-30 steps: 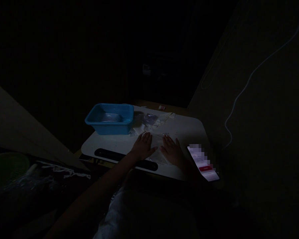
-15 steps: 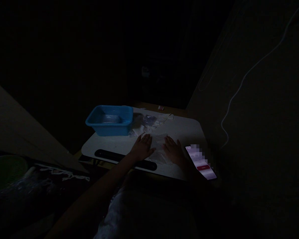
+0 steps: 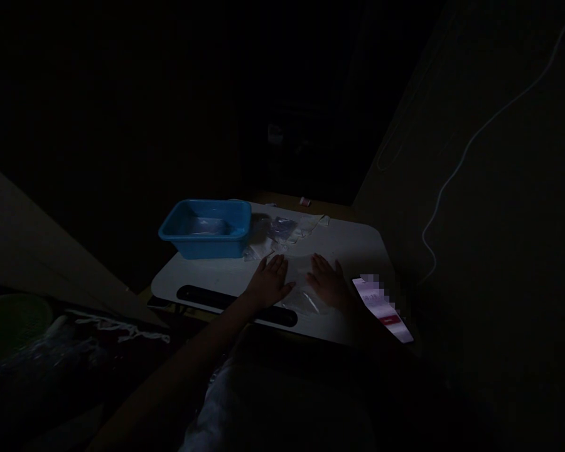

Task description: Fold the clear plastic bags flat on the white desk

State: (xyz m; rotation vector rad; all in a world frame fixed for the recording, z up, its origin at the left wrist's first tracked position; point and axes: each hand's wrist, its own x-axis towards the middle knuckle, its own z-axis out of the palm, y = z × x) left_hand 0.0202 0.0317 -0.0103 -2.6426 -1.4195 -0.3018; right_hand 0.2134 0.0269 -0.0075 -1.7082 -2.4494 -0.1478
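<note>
Fingers (image 3: 277, 266) of both hands lie spread flat on the clear plastic bag (image 3: 301, 284); even downward pressure, I judge, keeps it smooth on the surface (image 3: 348, 248).

Both hands lie flat on the tabletop (image 3: 358, 242), the left grip (image 3: 269, 284) just beside the right grip (image 3: 328, 284), with a plastic bag (image 3: 304, 282) between and under them. A tub (image 3: 206, 228) stands behind and to the left of the left grip. More bags (image 3: 282, 229) lie behind both grips. A phone (image 3: 381, 304) lies just right of the right grip.
</note>
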